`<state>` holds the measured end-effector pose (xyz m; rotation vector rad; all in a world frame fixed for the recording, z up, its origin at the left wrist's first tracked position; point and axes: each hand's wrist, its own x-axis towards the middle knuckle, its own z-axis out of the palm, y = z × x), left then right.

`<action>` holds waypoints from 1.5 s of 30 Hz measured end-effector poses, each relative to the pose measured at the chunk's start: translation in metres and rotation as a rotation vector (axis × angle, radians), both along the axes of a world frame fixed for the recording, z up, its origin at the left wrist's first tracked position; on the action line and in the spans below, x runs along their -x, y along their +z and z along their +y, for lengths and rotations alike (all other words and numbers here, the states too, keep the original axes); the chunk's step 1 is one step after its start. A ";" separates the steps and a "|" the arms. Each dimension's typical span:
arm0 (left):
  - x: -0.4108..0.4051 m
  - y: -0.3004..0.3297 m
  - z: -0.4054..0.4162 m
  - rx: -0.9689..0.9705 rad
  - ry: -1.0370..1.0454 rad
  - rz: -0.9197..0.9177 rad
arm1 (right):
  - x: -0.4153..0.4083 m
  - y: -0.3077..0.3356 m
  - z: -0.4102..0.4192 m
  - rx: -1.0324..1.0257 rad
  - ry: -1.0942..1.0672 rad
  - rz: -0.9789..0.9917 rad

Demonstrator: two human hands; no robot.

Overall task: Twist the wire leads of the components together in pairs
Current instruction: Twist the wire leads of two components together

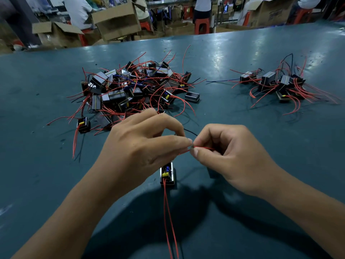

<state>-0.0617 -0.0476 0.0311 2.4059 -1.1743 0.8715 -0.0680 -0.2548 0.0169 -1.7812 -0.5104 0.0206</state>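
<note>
Head view: the left hand (147, 144) and right hand (229, 156) meet above the counter (242, 53), each pinching the thin red leads (202, 147) between thumb and forefinger. The component (168, 174) they likely belong to sits on the counter just below the hands, two more red wires (169, 221) trailing toward the person. A big pile (130, 88) waits beyond; a smaller pile (280, 85) lies right (probably finished). The leads look light, springy and slippery, so gripping close to the bare tips should keep the twist tight.
</note>
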 end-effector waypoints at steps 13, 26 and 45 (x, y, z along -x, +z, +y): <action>-0.003 -0.005 -0.003 -0.053 -0.023 -0.015 | 0.002 -0.005 0.000 0.000 0.038 -0.067; 0.015 -0.003 -0.022 0.227 0.098 0.594 | 0.004 -0.006 0.002 0.262 -0.108 -0.438; 0.009 -0.009 -0.016 0.273 0.143 0.759 | -0.008 -0.016 0.004 -0.103 -0.120 0.095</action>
